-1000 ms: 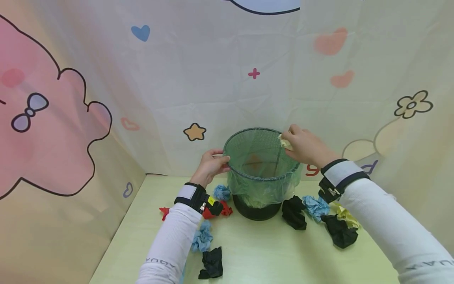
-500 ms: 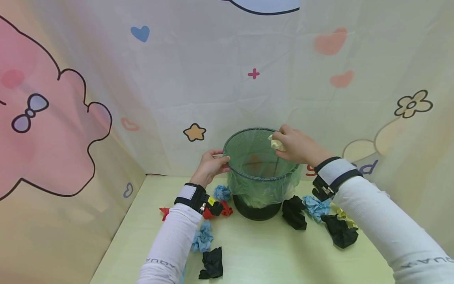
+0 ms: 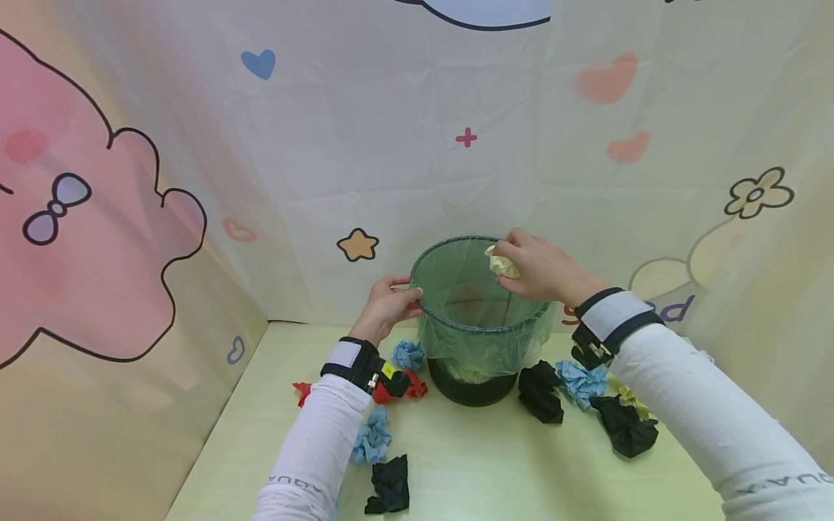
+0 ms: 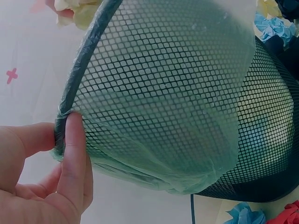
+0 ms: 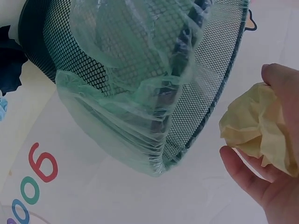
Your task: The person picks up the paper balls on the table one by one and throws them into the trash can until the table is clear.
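Observation:
A black mesh wastebasket (image 3: 472, 393) stands on the table, its upper part covered by a thin green bin liner (image 3: 482, 356) folded over the rim. My left hand (image 3: 387, 307) pinches the lined rim at its left side, thumb and fingers on either side of it; the left wrist view shows the fingers (image 4: 74, 149) up close. Over the right part of the opening, my right hand (image 3: 537, 269) holds a crumpled pale yellow paper ball (image 5: 254, 126) between thumb and fingers. In the right wrist view that ball is apart from the rim.
Right of the basket lie black paper (image 3: 541, 391), blue paper (image 3: 580, 380), another black piece (image 3: 625, 425) and yellow paper (image 3: 630, 399). Left are blue (image 3: 407, 354), red (image 3: 415, 384), another blue (image 3: 372, 435) and black crumples (image 3: 389, 483). A printed curtain (image 3: 313, 145) hangs close behind.
My right hand has moved left with the yellow paper ball, from the right side of the rim to over the opening. My left hand keeps its place on the rim.

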A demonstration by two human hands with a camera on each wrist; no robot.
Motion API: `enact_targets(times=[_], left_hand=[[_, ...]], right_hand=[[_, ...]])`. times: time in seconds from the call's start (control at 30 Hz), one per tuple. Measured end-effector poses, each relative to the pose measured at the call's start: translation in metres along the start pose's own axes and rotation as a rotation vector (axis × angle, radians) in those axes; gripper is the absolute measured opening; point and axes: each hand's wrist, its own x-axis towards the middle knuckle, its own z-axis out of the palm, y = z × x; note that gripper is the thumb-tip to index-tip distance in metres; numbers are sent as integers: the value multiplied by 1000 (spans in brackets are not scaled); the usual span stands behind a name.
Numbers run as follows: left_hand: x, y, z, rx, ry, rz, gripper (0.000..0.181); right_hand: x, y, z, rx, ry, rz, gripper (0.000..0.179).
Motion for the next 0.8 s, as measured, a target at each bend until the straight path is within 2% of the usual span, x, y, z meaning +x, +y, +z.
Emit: enact_targets(times=[0.4, 0.63, 0.8], left_hand=[[0, -1, 0, -3, -2, -6, 43], [-3, 2, 1, -2, -8, -11, 43], [0, -1, 1, -6, 0, -4, 43]], right_hand=[[-6, 0, 0, -21, -4, 18, 40], [-9, 1, 0, -42, -46, 45, 45], [-10, 5, 1, -62, -32, 39, 47]])
